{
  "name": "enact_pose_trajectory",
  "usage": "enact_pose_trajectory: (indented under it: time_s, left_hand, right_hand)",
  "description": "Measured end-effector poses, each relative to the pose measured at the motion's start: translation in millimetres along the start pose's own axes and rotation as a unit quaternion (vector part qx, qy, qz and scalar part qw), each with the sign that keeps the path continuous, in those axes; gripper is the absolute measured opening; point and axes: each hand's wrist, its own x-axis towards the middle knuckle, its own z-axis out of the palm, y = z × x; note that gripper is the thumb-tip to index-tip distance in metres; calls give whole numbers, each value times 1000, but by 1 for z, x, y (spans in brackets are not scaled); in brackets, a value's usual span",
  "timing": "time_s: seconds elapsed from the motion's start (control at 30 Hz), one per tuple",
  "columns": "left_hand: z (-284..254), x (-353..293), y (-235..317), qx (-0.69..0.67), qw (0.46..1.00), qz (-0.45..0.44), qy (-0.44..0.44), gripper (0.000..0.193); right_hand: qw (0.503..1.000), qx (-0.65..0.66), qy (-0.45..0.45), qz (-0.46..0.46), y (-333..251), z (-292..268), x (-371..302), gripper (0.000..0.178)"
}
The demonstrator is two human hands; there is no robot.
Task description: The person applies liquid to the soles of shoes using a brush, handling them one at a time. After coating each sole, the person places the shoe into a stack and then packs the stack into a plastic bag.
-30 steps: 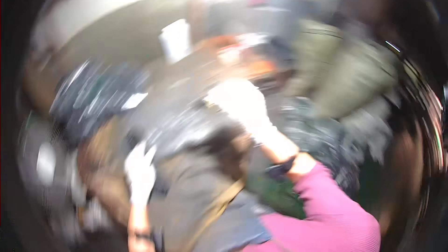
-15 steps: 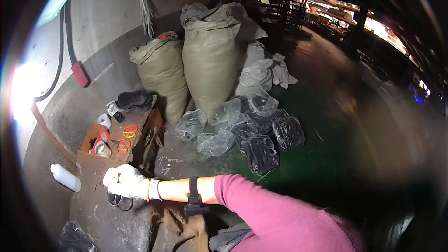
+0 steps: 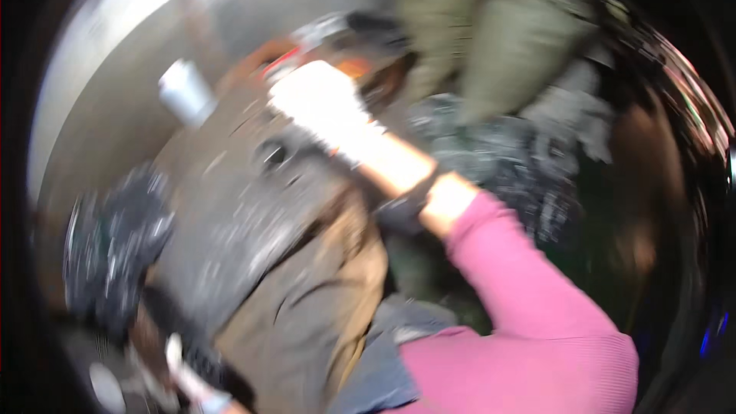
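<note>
My right hand, in a white glove, is over the far part of the worn bench. Glare and motion smear its fingers, so whether it holds anything does not show. Just on its near side is a small round dark container. At the lower left my left hand comes partly into view, beside or against a dark object too blurred to name. One pale finger stands out; the others are hidden.
A white bottle stands by the wall. Black plastic bundles lie left of the bench, and a brown-grey cloth drapes its near edge. Full olive sacks and clear and black plastic bags are beyond on the right.
The view has swung down and left, blurring everything. My left hand and the dark object beside it have come into view. My right hand now sits beyond the round container instead of over it.
</note>
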Motion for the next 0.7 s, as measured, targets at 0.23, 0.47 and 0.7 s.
enact_pose_trajectory:
  time_s: [0.23,0.47,0.7]
  left_hand:
    - [-28,20,-36,27,964,-16,-265,75]
    - [3,-31,-83,-93,927,-5,-363,90]
    - [22,-24,-97,-142,932,-58,-329,82]
  right_hand:
    - [969,213,-103,67,-14,50,-8,16]
    - [965,165,-202,19,-24,120,-52,19]
    - [980,131,-147,-34,-22,114,-59,11]
